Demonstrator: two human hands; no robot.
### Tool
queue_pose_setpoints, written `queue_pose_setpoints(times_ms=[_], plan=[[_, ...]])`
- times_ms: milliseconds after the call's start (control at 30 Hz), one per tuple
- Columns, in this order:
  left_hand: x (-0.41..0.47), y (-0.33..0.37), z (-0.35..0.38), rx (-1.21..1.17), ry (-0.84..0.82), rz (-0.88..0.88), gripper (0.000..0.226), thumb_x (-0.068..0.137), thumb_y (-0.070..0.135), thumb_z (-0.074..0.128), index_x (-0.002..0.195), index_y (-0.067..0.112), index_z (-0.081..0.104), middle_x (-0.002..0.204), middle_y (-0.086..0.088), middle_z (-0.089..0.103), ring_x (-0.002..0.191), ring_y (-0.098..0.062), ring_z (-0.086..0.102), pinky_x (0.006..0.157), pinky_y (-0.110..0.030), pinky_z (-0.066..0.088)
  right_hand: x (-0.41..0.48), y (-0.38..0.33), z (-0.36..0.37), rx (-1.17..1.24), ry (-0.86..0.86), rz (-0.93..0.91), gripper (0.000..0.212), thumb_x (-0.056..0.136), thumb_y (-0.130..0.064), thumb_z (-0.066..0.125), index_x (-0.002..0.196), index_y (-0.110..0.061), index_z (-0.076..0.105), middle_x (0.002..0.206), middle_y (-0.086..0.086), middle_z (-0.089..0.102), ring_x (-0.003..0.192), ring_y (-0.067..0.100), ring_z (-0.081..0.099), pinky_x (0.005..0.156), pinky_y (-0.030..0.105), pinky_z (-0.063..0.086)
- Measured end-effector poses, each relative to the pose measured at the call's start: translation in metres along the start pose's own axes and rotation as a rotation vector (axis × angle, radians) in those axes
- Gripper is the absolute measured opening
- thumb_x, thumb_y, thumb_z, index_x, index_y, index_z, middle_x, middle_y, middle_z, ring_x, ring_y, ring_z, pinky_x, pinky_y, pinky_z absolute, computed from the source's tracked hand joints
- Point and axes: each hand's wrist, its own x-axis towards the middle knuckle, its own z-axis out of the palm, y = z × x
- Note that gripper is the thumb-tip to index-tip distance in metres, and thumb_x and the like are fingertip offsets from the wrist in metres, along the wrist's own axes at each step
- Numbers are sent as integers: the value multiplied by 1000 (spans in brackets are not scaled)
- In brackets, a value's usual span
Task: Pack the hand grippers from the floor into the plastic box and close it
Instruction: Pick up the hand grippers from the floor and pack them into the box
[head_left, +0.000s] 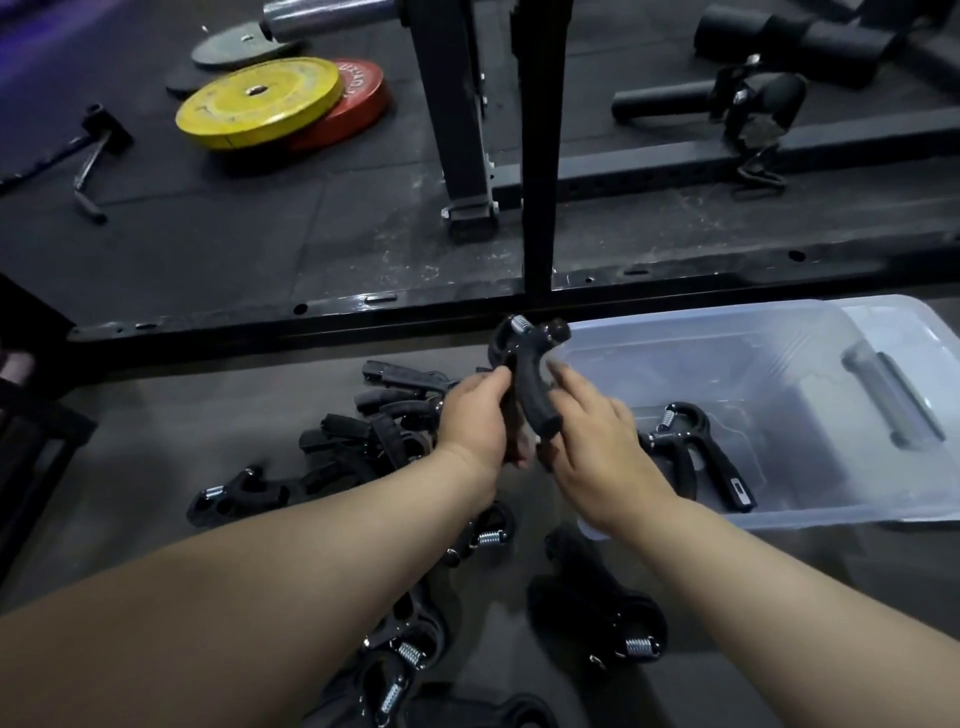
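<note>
One plastic box (779, 512), one gripper (719, 467) inside, one yellow plate (260, 101), one red plate (366, 98)

A gym or weight room. On black rubber floor tiles (260, 228), a yellow weight plate (258, 101) overlapping a red one (366, 101), a grey plate (241, 47) beside a steel barbell sleeve (327, 15). Black steel rack uprights (452, 104) on base rails, foam-padded rollers (795, 41) behind, a heap of hand grippers (363, 441) in front.

A box (831, 515) lies right of the gripper pile (343, 441), one gripper (722, 470) in it; plates (260, 101) far left.
</note>
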Motion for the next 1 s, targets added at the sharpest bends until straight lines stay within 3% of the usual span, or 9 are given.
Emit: queue_pose_setpoints(times_ms=[133,233,367,567,633,733,800,933,1000], plan=[[-1,22,18,-241,-333,-281,25,93,32,44,89,13,61,57,1,41,39,-11,35,37,-18,28,3,-8,-25,532,154,187,30,102,-25,37,118,-19,62,126,-4,57,105,-5,54,97,16,41],[-1,29,26,-253,-456,-282,26,94,32,47,107,14,60,64,1,46,45,-11,42,42,-18,37,9,-10,-51,1085,24,447,32,105,-22,36,96,-10,64,82,4,66,67,6,63,66,15,50],[-2,24,51,-208,-448,-197,23,98,25,47,115,17,61,89,-10,63,73,-21,62,62,-26,55,10,3,-55,1020,16,491,29,100,-32,47,103,-11,67,91,6,73,86,15,69,83,36,52],[-4,19,78,17,-458,-65,28,103,32,45,115,17,66,90,2,71,83,-16,67,80,-30,54,8,16,-66,1147,-6,477,21,102,-30,47,112,-27,65,100,2,73,92,15,70,79,35,56],[0,15,79,228,-423,71,34,104,40,42,119,22,66,108,1,70,100,-16,67,98,-38,52,4,20,-71,1123,-30,478,23,103,-33,46,116,-28,65,107,8,72,98,22,70,82,45,58],[10,7,76,676,-200,364,25,90,55,50,93,41,70,119,12,54,116,-17,54,104,-40,44,0,26,-74,1066,19,513,23,103,-29,48,116,-21,64,97,15,69,86,26,68,78,49,57],[19,1,71,854,-57,528,11,86,35,55,85,40,65,121,11,56,120,-20,50,106,-42,39,-2,34,-75,960,75,524,22,103,-26,47,113,-16,63,90,13,69,78,20,67,71,42,57],[27,-20,54,1201,-50,592,53,92,11,42,144,21,45,160,1,26,149,-18,15,122,-40,14,-6,69,-74,517,75,630,30,103,-35,41,100,-13,60,88,6,65,79,19,61,74,36,50],[24,-29,50,1255,-63,602,58,95,11,39,152,14,29,165,3,6,151,-13,-3,123,-34,3,-9,84,-73,367,47,718,33,102,-37,40,98,-11,61,93,8,66,90,24,61,83,38,49]])
